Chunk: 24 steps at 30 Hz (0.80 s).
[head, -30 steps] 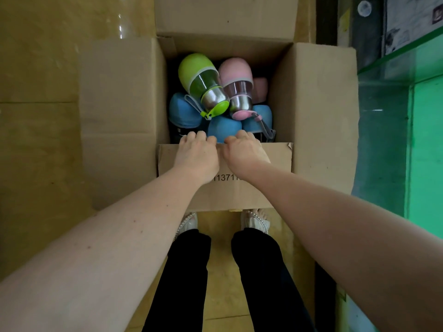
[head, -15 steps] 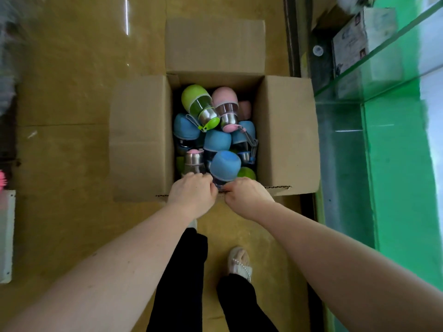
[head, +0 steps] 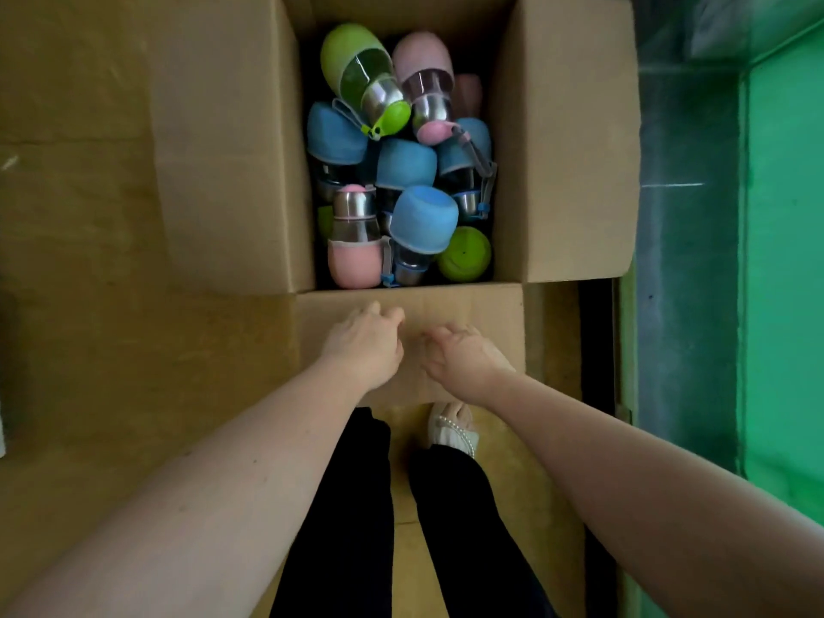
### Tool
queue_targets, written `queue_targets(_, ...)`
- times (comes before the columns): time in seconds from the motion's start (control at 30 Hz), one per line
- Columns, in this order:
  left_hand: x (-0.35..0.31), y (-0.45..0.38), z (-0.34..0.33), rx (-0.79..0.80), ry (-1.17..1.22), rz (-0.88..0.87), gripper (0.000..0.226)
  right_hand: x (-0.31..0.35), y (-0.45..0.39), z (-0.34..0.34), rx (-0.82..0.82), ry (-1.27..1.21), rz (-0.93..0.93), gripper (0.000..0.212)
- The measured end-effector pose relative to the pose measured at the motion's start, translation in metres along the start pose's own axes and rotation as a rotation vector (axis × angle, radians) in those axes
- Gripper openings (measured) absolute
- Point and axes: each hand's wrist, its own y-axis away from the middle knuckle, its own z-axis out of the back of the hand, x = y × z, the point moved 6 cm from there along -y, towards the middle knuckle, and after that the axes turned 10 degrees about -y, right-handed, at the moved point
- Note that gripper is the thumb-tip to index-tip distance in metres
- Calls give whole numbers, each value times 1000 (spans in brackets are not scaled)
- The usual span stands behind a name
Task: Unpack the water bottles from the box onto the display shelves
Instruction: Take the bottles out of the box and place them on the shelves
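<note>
Since the earlier frame, both hands have let go of the near flap, which now lies folded outward. Head view: left hand and right hand hover over the flap, fingers loosely curled, holding nothing. Bottles lie heaped inside the open box on the floor.

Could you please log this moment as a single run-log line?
stage: box open, bottles all inside | left hand: empty, over near flap | right hand: empty, over flap | next: likely reach for bottle
</note>
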Motion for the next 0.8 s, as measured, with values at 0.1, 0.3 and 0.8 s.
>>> queue_targets(0.1, 6, -17, -9, 1, 32, 15, 36, -5, -22, -2, -68, -94, -47, 50)
queue_targets(0.3, 14, -32, -19, -17, 80, 13, 43, -10, -49, -6, -118, -208, -102, 43)
queue_targets(0.8, 27, -2, 63, -130, 162, -4, 50, 28, -6, 58, -42, -298, -220, 40)
